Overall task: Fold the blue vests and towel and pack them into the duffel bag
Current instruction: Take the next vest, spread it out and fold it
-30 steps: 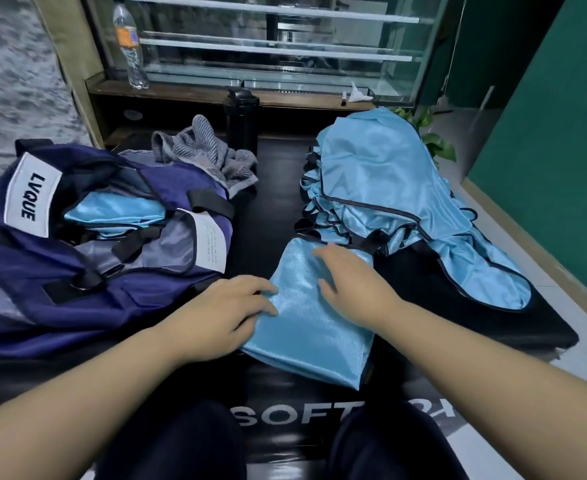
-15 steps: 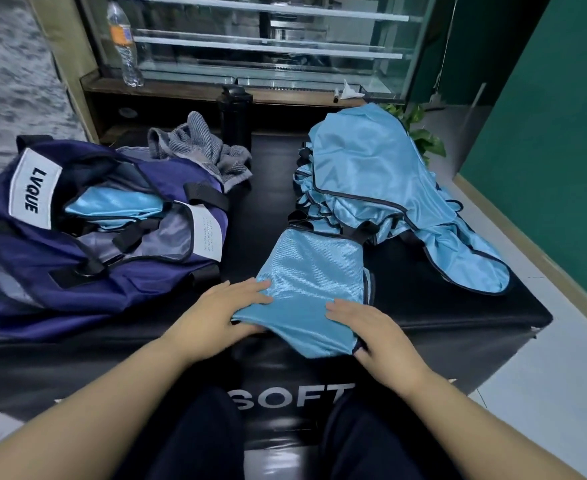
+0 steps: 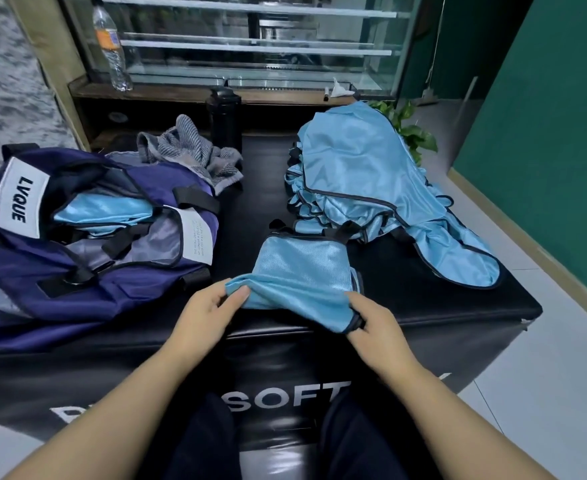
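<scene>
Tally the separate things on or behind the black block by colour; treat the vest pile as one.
Light blue: 2, held vest, vest pile
Navy: 1, bag
Grey: 1, towel
Black: 1, flask
Clear: 1, bottle
Total: 6

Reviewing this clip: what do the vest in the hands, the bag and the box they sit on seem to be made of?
Vest: thin, shiny synthetic, probably polyester; it gleams, drapes limply, and has dark binding. Bag: navy woven fabric, likely nylon, with a dull sheen, black webbing straps and sewn white labels. Box: black vinyl or faux leather by its smooth, slightly glossy skin, probably padded.
</scene>
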A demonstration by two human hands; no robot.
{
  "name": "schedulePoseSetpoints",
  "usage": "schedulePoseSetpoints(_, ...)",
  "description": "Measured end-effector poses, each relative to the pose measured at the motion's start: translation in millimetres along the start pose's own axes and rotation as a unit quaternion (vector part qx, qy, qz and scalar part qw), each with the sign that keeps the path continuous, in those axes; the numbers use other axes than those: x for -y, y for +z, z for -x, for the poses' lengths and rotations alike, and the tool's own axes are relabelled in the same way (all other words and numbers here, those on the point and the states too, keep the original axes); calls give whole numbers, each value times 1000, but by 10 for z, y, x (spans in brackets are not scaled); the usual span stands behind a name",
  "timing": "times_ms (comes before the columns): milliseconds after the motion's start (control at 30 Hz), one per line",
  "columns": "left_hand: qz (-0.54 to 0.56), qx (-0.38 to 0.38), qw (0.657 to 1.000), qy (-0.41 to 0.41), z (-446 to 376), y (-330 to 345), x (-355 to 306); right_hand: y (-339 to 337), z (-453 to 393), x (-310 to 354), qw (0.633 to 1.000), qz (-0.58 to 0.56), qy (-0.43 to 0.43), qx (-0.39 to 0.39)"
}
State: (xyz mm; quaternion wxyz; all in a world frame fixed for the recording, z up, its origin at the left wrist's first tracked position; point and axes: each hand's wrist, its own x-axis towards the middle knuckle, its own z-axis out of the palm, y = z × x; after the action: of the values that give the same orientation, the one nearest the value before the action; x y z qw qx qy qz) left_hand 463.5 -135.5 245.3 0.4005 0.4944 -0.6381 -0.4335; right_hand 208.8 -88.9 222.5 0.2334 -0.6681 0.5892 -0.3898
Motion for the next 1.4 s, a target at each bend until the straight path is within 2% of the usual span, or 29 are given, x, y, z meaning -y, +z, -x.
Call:
schedulePoseSetpoints(100,-2,-21,1000,-19,-14,15,13,-24,-121,92,993,-79,84,3)
schedulePoseSetpoints(367,-52,-74,996,-17,-69,42,-37,39,-245,234,987,-110,116,-28)
schedulePoseSetpoints(533,-97,-60,991,-68,-175,31,-25,32,-346,234,988,-62,141,-18)
schedulePoseSetpoints(633,-125,-58,986,-98,-197,46,-51,14,-449,277,987,14,158,-1)
schedulePoseSetpoints(833,-237,-126,950,-159,-230,184,-159,32,-636,296,972,116,197,50)
schedulePoseSetpoints(1067,-273,-42,923,-269,-370,253,-298,36,-781,333,955,123,263,60)
schedulePoseSetpoints(1133,-244,-36,930,-271,-361,219,-297,15,-817,364,949,129,276,77)
schedulePoseSetpoints(1233,-60,-52,959,-271,-236,133,-303,-38,-807,453,942,123,288,121)
schedulePoseSetpoints(1300,41,-33,963,-263,-157,61,-279,-65,-745,507,937,84,305,147)
schedulePoseSetpoints(1400,74,-27,967,-242,-72,-2,-273,-63,-633,608,925,80,329,173)
